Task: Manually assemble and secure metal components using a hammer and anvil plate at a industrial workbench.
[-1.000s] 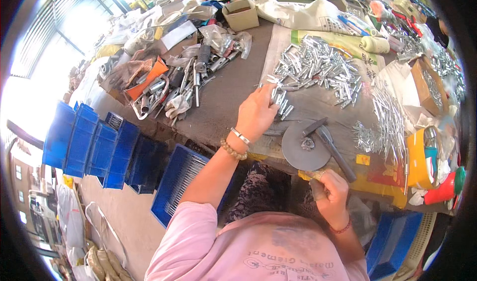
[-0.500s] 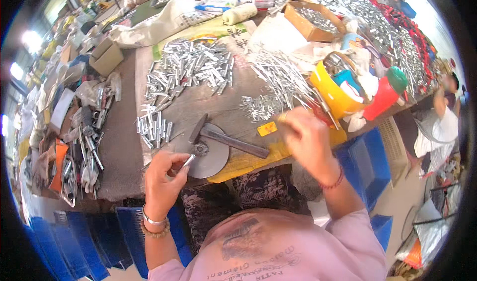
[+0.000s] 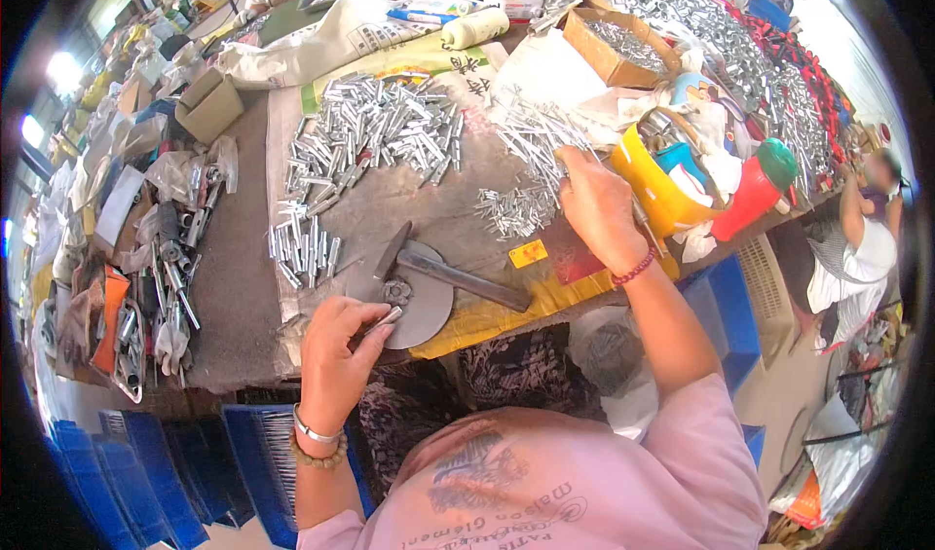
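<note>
My left hand (image 3: 341, 350) pinches a short silver metal tube (image 3: 391, 315) between thumb and fingers, beside a flat grey round plate (image 3: 421, 326). A small toothed metal piece (image 3: 396, 292) sits on that plate. Across its far part lies a hammer (image 3: 463, 279) with a dark wooden handle. Out to the right, my right hand (image 3: 599, 204) has its fingers drawn together at the edge of a pile of long thin metal rods (image 3: 531, 127); whatever is in its fingertips is hidden. Just left of that hand is a heap of short metal pins (image 3: 511, 213).
A big heap of metal tubes (image 3: 380, 131) lies at the middle back, with a smaller group (image 3: 304, 250) nearer. A yellow container (image 3: 662, 185) and a red bottle (image 3: 745, 200) stand at right. Tools and bags (image 3: 175, 268) crowd the left. A yellow card (image 3: 528, 253) lies near the front edge.
My right hand has moved forward from above the yellow card to the rod pile. My left hand has shifted slightly right, still holding the tube.
</note>
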`<state>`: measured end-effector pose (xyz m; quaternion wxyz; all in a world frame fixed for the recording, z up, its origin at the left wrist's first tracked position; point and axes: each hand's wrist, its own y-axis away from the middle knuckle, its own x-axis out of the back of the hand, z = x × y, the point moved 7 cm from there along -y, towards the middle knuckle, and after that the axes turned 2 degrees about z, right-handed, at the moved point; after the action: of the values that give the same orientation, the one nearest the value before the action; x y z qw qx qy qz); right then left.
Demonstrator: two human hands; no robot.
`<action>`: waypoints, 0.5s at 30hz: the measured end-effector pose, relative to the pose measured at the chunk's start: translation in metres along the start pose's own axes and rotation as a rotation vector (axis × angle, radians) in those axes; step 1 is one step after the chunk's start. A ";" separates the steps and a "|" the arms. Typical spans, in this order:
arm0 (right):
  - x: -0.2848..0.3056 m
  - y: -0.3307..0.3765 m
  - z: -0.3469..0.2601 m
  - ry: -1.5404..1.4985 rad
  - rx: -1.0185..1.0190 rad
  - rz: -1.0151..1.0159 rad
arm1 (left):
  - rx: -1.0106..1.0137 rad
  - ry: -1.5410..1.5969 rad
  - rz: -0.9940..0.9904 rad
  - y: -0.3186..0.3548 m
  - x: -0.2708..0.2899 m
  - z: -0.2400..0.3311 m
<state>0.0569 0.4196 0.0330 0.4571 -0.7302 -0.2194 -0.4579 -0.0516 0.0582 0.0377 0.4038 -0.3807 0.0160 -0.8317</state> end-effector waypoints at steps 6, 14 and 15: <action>0.022 0.028 0.009 -0.001 0.048 -0.015 | 0.040 0.001 0.007 0.000 -0.001 -0.002; 0.051 0.036 0.010 -0.187 0.041 0.089 | 0.001 -0.075 0.035 -0.001 -0.001 0.000; 0.057 0.037 0.004 -0.216 0.075 0.111 | -0.029 -0.087 0.035 0.000 -0.001 0.001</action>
<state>0.1138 0.3989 0.0645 0.4823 -0.7689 -0.2435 -0.3420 -0.0508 0.0592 0.0378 0.4128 -0.4222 0.0171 -0.8069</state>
